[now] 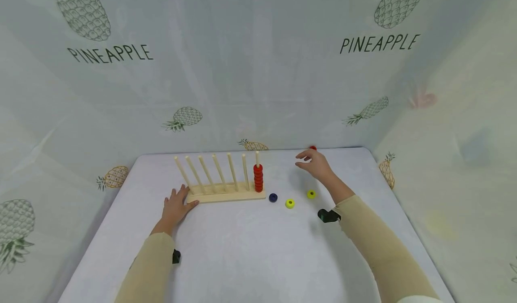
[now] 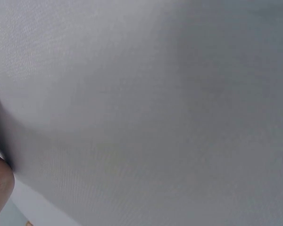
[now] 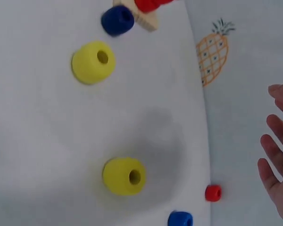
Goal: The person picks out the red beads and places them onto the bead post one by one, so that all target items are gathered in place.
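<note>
A wooden peg rack [image 1: 226,197] with several upright pegs stands toward the back of the table. Red beads [image 1: 258,178] are stacked on its rightmost peg. My left hand [image 1: 174,209] holds the rack's left end, thumb at the front edge and forefinger at the end; the left wrist view catches only a bit of skin [image 2: 0,183]. Over the table to the right, my right hand [image 1: 317,164] hangs with thumb and fingers apart, nothing between them. Nearest it are a red bead [image 3: 213,193] at the far edge and a blue bead [image 3: 180,219], hidden in the head view.
A dark blue bead [image 1: 273,198] lies just off the rack's right end. Two yellow beads, the nearer one [image 1: 290,203] and the farther one [image 1: 311,194], rest to its right. Pineapple-printed cloth [image 1: 250,83] hangs behind the white table [image 1: 250,253].
</note>
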### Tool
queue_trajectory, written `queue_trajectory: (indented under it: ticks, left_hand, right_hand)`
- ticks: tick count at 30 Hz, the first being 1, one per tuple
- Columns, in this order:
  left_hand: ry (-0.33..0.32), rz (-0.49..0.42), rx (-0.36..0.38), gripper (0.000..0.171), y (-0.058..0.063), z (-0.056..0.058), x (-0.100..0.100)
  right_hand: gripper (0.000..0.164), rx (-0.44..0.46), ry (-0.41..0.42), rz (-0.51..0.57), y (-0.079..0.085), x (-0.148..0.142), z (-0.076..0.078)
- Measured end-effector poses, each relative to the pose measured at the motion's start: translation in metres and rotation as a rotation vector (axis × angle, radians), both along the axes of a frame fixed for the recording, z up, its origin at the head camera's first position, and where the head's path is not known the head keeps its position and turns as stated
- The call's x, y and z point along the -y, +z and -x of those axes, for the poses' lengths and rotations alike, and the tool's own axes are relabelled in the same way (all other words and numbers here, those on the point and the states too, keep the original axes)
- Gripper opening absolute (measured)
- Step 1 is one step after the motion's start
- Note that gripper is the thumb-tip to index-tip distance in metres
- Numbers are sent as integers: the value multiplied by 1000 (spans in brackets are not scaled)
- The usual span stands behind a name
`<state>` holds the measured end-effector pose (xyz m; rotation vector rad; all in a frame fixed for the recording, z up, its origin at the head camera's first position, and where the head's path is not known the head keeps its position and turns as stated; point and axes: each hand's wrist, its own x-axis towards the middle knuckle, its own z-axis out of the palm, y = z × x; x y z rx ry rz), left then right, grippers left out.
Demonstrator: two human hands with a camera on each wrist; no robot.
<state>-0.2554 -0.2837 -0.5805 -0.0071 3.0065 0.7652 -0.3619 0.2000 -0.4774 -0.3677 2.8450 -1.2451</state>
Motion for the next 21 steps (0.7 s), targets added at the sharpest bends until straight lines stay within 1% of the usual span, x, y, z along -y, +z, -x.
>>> queue_trajectory:
  ticks: [6, 11, 17, 21]
  left_hand:
    - [9, 5, 10, 82, -3, 1, 1]
    - [16, 5, 14, 81, -1, 1, -1]
    - [7, 13, 1, 81, 0, 1, -2]
    - [15, 14, -7, 81, -1, 1, 0]
  right_hand:
    - [33, 32, -50, -23, -14, -16, 11]
    - [35, 59, -108, -31, -19, -28, 17]
    - [36, 112, -194, -56, -26, -42, 30]
    - [35, 128, -217, -64, -30, -47, 38]
